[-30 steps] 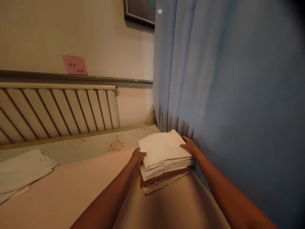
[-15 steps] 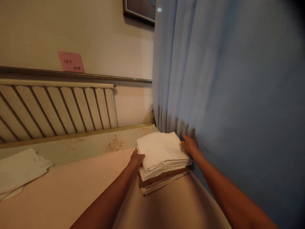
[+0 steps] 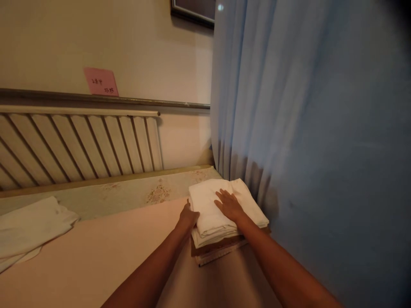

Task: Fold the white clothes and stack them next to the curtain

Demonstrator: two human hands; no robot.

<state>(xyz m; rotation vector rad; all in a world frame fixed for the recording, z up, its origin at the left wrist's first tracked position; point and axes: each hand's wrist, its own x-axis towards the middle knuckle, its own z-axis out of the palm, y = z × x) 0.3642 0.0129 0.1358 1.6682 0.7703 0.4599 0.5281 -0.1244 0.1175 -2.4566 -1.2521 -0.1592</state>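
A stack of folded white cloths (image 3: 205,205) sits at the far right of a beige surface (image 3: 96,256), on top of a brown and patterned layer (image 3: 221,250). My right hand (image 3: 229,205) lies flat on top of the stack, fingers spread. My left hand (image 3: 189,216) presses against the stack's left edge, its fingers curled at the side of the folds and partly hidden.
A blue curtain (image 3: 305,128) hangs close on the right, touching the stack. A slatted headboard (image 3: 80,145) and a rail run along the wall with a pink note (image 3: 100,81). Another white cloth (image 3: 28,226) lies at the far left. A picture frame (image 3: 192,10) hangs above.
My right hand has moved from the stack's right edge by the curtain onto its top. The left hand stays at the left edge. The view shifted slightly.
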